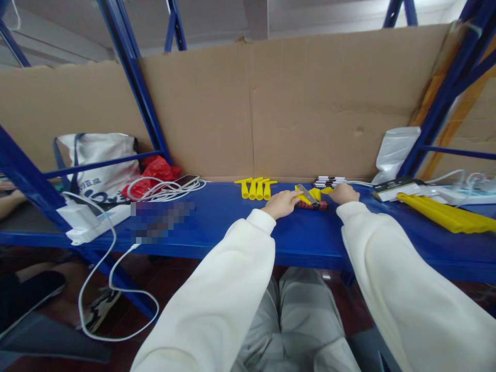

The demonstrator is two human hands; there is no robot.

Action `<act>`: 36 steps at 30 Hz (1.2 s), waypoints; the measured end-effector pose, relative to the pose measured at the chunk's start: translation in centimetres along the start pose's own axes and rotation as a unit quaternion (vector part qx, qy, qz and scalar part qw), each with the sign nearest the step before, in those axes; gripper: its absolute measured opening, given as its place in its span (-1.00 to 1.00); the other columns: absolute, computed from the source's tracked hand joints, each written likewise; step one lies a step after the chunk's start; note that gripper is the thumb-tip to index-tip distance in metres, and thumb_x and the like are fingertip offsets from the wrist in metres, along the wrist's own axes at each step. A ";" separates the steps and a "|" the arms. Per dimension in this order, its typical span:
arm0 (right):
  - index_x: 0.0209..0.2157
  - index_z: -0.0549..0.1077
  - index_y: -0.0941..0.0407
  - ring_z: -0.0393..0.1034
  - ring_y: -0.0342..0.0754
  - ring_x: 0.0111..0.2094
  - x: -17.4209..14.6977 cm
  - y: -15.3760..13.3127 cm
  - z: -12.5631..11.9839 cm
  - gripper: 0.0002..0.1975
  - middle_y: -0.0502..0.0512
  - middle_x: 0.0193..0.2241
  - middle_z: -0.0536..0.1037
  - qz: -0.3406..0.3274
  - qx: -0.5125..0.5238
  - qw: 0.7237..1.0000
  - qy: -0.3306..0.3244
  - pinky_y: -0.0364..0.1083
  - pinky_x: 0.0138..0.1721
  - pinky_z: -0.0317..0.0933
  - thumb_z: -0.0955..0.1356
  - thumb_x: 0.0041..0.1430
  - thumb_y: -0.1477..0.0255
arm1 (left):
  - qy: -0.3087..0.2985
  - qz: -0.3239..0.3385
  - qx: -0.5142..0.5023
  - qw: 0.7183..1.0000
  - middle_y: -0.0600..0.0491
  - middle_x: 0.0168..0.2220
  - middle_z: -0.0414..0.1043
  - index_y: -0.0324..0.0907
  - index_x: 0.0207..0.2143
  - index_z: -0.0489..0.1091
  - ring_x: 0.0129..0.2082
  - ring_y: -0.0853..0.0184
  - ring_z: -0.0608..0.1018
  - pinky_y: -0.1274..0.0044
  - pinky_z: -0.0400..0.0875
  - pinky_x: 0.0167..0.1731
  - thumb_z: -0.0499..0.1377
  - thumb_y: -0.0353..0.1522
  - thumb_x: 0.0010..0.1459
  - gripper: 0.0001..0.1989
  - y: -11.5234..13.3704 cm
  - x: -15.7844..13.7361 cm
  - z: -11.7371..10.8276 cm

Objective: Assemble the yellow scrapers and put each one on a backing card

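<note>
Partly hidden fingers above a red block [320,205]

The right hand [346,193], right of the block, hides its own fingertips; how tightly they close on the yellow piece [327,190] cannot be told. Left of the block, the left hand [282,203] pinches a blurry yellow-and-grey tool [307,195], which juts from its fingertips over the block.

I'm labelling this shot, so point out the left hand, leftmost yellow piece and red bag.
Left hand [281,204]: head view, back of the hand.
Leftmost yellow piece [244,190]: head view, its tube-like body.
Red bag [158,166]: head view, its crumpled upper part.
</note>
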State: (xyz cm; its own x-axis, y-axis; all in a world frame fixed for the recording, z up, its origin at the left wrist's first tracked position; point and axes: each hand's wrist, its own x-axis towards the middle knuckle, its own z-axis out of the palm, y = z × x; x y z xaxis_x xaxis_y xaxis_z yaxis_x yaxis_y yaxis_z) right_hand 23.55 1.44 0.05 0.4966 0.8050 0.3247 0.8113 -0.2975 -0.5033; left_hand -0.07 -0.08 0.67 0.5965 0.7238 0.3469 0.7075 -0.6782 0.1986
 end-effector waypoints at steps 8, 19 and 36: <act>-0.49 0.44 0.11 0.47 0.09 -0.19 0.4 -0.9 -0.5 -0.92 0.24 -0.36 0.59 -0.009 0.144 0.986 0.078 -0.05 -0.15 0.33 0.39 0.03 0.42 | 0.000 -0.005 0.000 1.000 -0.02 0.14 0.45 -0.03 0.24 0.30 0.14 0.22 0.47 0.38 0.35 0.11 -0.02 -0.31 0.36 -0.57 0.1 -0.1 -0.1; -0.25 0.39 0.10 0.51 0.02 -0.48 0.0 -2.3 -0.7 -0.92 0.17 -0.47 0.56 0.123 0.446 0.886 -0.031 -0.04 -0.48 0.34 0.30 0.19 0.43 | 0.002 -0.007 0.003 1.000 -0.03 0.14 0.44 -0.03 0.24 0.30 0.13 0.21 0.47 0.37 0.35 0.11 -0.01 -0.29 0.36 -0.57 0.0 0.0 0.0; -0.60 0.41 0.13 0.44 -0.08 -0.34 -2.1 -4.5 -1.3 -0.79 0.05 -0.50 0.55 0.030 0.458 0.876 -0.147 -0.19 -0.46 0.25 0.51 -0.12 0.44 | 0.003 -0.018 0.007 1.000 -0.11 0.14 0.44 -0.09 0.34 0.07 0.13 0.15 0.48 0.35 0.38 0.05 0.00 -0.29 0.36 -0.47 -0.1 0.0 0.0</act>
State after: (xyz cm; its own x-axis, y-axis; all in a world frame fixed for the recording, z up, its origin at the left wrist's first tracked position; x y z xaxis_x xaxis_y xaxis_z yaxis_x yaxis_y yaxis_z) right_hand 19.28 0.36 2.68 0.3194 0.9397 0.1227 0.1308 0.0845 -0.9878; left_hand -0.15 0.01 0.69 0.5688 0.7468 0.3447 0.7334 -0.6502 0.1983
